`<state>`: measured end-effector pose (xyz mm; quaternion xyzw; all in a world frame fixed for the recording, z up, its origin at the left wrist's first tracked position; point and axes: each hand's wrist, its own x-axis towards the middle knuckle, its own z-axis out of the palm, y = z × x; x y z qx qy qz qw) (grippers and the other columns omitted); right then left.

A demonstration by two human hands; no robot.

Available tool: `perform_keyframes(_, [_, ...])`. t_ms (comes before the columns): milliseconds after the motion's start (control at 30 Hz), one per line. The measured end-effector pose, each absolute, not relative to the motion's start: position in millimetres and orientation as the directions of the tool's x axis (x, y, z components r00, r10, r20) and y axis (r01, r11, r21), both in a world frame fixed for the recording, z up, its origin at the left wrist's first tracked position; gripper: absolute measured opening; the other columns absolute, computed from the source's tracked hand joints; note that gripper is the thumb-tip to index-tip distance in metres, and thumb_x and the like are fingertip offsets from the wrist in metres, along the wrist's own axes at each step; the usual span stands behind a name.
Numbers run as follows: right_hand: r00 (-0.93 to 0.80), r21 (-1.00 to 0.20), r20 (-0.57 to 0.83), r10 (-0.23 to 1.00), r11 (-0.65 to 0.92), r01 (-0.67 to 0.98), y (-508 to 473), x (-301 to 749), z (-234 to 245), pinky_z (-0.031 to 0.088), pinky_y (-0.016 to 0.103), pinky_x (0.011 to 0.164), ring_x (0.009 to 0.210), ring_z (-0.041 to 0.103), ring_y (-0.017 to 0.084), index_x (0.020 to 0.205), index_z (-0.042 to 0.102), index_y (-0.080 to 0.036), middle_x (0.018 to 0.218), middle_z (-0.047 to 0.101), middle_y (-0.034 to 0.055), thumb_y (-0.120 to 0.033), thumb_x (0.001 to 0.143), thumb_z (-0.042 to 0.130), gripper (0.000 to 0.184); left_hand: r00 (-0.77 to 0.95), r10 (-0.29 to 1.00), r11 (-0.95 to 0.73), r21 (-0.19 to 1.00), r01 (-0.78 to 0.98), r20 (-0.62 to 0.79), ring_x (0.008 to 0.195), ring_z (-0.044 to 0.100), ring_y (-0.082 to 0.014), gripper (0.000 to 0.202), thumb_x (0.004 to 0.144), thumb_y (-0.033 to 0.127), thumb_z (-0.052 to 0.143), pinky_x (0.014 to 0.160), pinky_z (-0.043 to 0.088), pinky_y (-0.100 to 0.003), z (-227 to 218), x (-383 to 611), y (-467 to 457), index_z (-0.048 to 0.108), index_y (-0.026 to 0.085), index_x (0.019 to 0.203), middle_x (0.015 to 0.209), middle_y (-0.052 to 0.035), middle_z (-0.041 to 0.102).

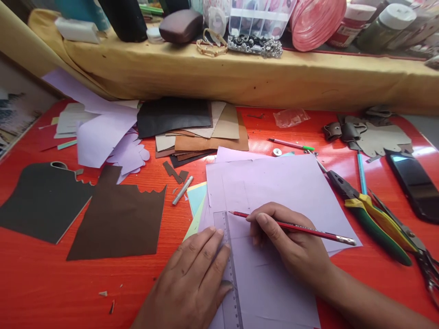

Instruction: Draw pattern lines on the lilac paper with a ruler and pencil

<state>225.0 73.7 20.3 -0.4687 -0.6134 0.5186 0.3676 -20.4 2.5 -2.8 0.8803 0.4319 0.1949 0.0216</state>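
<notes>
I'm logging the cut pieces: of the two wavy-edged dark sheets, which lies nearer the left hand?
The brown sheet: it lies between the left hand and the dark grey sheet, which is farther off toward the picture's left edge.

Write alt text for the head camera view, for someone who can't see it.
The right hand holds a red pencil, its tip by a clear ruler that the left hand holds flat on purple paper. Leather-like pieces, pliers, scissors and a phone lie around the paper on a red table.
</notes>
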Motion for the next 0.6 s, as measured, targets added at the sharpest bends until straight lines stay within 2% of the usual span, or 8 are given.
perform_keyframes(600, [-0.336,-0.974,-0.027,0.941,0.051,0.222,73.5,228.3,18.7,0.055,0.026,0.064,0.067,0.069,0.015,0.093,0.075,-0.021,0.076,0.073,0.0008,-0.034,0.116,0.057,0.033,0.547,0.767,-0.630,0.230,0.742,0.336,0.139,0.065,-0.0229,0.036,0.120,0.035,0.047,0.131,0.033,-0.034,0.9,-18.7,5.4,0.072,0.017,0.138,0.146,-0.0059,0.075])
